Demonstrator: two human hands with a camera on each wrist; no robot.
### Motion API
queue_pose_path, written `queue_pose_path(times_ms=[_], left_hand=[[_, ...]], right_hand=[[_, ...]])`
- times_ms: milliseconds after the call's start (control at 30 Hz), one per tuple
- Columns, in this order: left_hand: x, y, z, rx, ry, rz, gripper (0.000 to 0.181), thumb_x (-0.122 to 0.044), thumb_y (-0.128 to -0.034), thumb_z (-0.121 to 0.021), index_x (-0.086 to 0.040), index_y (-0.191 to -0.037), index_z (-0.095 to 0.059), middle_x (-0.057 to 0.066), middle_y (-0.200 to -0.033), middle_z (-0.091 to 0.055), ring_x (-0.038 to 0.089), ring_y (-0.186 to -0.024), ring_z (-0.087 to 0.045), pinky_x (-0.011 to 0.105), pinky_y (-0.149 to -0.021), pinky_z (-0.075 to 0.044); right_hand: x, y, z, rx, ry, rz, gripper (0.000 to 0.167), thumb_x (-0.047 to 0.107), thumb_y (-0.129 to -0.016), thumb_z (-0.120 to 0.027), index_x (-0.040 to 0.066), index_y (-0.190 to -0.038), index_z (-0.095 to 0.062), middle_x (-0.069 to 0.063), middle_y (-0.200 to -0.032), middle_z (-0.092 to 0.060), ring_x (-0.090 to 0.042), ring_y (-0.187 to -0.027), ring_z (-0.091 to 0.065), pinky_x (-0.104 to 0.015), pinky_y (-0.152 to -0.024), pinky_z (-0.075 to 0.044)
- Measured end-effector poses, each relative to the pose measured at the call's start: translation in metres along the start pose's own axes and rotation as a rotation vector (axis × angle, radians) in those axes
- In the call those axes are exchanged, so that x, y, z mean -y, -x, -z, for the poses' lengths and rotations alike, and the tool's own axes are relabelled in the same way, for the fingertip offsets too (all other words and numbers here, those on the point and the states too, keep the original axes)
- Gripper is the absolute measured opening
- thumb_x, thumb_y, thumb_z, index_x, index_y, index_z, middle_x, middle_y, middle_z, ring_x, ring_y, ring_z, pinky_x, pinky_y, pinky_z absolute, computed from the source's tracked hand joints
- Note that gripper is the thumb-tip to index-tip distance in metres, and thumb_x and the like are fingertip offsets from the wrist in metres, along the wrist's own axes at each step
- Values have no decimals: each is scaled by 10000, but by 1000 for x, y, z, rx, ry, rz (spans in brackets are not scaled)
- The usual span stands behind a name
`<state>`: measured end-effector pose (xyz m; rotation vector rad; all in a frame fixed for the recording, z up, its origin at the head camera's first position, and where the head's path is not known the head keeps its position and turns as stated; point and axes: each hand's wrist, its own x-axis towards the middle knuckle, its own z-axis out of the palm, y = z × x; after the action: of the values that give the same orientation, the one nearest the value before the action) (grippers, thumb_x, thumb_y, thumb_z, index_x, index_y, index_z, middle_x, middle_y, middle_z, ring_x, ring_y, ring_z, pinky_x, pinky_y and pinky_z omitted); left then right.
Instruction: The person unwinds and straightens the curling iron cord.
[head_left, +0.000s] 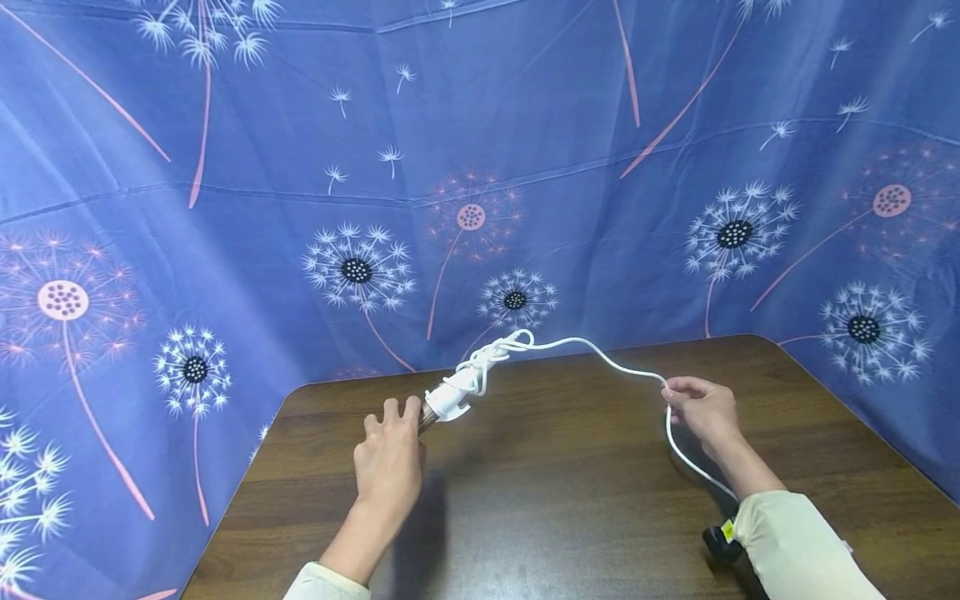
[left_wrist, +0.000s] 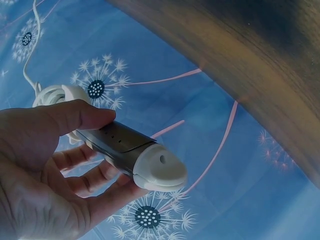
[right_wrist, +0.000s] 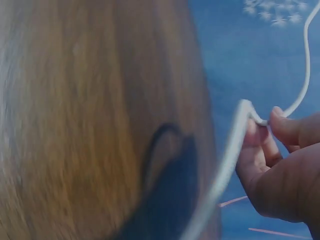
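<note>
My left hand (head_left: 390,462) grips a handheld device with a white part (head_left: 448,400), its cord wound in loops (head_left: 487,357) around that end. In the left wrist view the left hand (left_wrist: 65,175) holds the brown handle (left_wrist: 120,142) between thumb and fingers, and a rounded white tip (left_wrist: 160,168) sticks out. From the loops a white cord (head_left: 622,367) runs to my right hand (head_left: 705,408), which pinches it between thumb and fingers. The right wrist view shows the right hand (right_wrist: 285,170) pinching the cord (right_wrist: 225,160). The cord continues down toward a black plug (head_left: 722,546) beside the right sleeve.
A brown wooden table (head_left: 570,492) lies under both hands, with dark shadows on it. Behind and beside it hangs a blue cloth (head_left: 480,125) with a dandelion pattern. A yellow label (head_left: 727,530) shows on the plug.
</note>
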<state>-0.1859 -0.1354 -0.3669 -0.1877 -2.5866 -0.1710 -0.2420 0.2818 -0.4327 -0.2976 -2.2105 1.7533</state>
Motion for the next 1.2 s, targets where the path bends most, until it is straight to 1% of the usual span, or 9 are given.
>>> queue_pose_path(times_ms=[67,333,433,533,667,767,833,1033,1200], left_hand=[[0,0,-1,-7,-1,2,419,-6,-675,-732,-98,-1033,-534,126,-927,-530,346,-745,-532,405,-383,-428],[-1,-2,-4,-6,6,3,415,-5,-687,-715,-97,-1047,-529,126,-936,-527,349,-759,-532,404,-386,-430],[0,-3,-4,-3,11,9,413,-9,-696,-709,-93,-1055,-523,130,-951,-534,351,-759,-537,413,-390,-436],[1,-5,-4,-2,15,8,425,-13,-697,-714,-92,-1066,-520,132,-962,-538,352,-757,-542,412,-389,-437],[1,-5,-4,5,23,-1,421,-3,-698,-712,-90,-1066,-528,132,-962,-542,338,-741,-541,387,-378,-424],[0,-5,-4,11,27,-7,433,2,-698,-716,-89,-1080,-534,133,-966,-548,329,-737,-542,376,-377,-422],[-1,-5,-4,13,27,-12,452,2,-696,-723,-93,-1096,-535,133,-970,-549,327,-742,-544,373,-379,-424],[-3,-6,-3,1,32,-28,471,12,-690,-729,-104,-1104,-536,128,-965,-552,328,-750,-543,375,-382,-430],[-4,-7,-3,-8,41,-35,475,1,-679,-735,-110,-1095,-536,124,-951,-547,333,-749,-538,389,-379,-426]], right_hand=[[-4,-2,-1,33,92,-7,260,6,-884,-626,-167,-1073,-583,25,-697,-640,-75,-588,-611,-261,-543,-554],[-18,-9,2,106,335,26,164,-9,-860,-621,-143,-953,-613,-155,-705,-655,-154,-586,-624,-318,-535,-564],[-23,-11,6,101,419,37,152,6,-844,-633,-120,-930,-631,-158,-719,-673,-164,-565,-640,-308,-518,-552],[-26,-13,10,83,540,62,149,51,-824,-666,-77,-901,-665,-123,-726,-687,-150,-568,-623,-296,-567,-497],[-25,-12,12,67,649,88,153,111,-805,-700,-28,-868,-691,-111,-749,-688,-267,-675,-610,-369,-620,-385],[-25,-12,11,70,656,85,148,120,-802,-701,-17,-857,-688,-143,-793,-682,-386,-808,-606,-422,-648,-388],[-25,-13,11,74,657,91,142,120,-795,-703,-10,-849,-687,-153,-816,-683,-418,-847,-599,-429,-653,-391],[-29,-16,9,114,642,114,162,129,-780,-714,1,-876,-692,-141,-827,-697,-348,-806,-607,-370,-642,-379],[-24,-18,7,115,641,132,231,192,-794,-716,2,-920,-682,-161,-871,-692,-333,-813,-612,-381,-662,-404]])
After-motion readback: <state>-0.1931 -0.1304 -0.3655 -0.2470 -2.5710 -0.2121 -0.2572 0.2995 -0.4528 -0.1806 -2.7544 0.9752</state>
